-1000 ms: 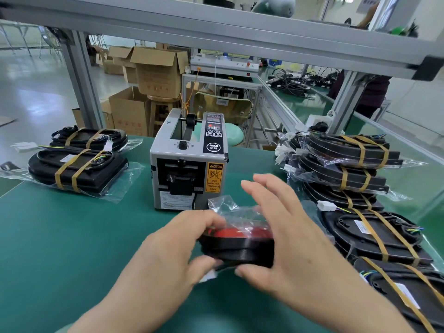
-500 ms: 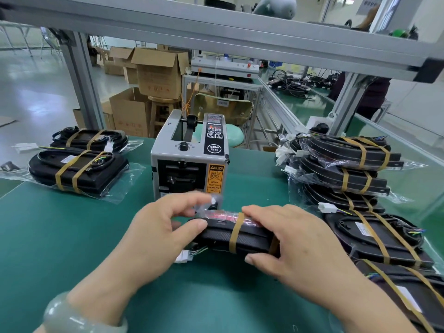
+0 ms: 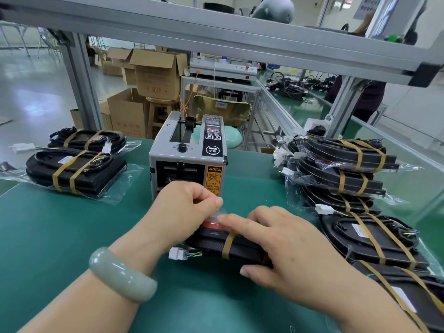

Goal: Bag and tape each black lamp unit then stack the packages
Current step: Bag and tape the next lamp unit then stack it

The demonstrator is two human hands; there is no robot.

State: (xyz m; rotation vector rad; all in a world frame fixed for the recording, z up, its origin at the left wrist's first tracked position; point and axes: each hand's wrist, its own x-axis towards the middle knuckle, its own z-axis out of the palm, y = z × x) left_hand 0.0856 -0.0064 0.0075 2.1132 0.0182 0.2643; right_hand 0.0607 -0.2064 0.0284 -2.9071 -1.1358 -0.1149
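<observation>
While my left hand pinches the loose mouth of the clear bag between thumb and forefinger, my right hand clamps the black lamp unit, thumb on its near edge, fingers draped over the top. The unit lies flat just in front of the tape dispenser. I judge the shell stiff and fairly light but the film slippery. It is best held by its rigid edges beside the brown tape band, clear of the white connector and its thin wires.
</observation>
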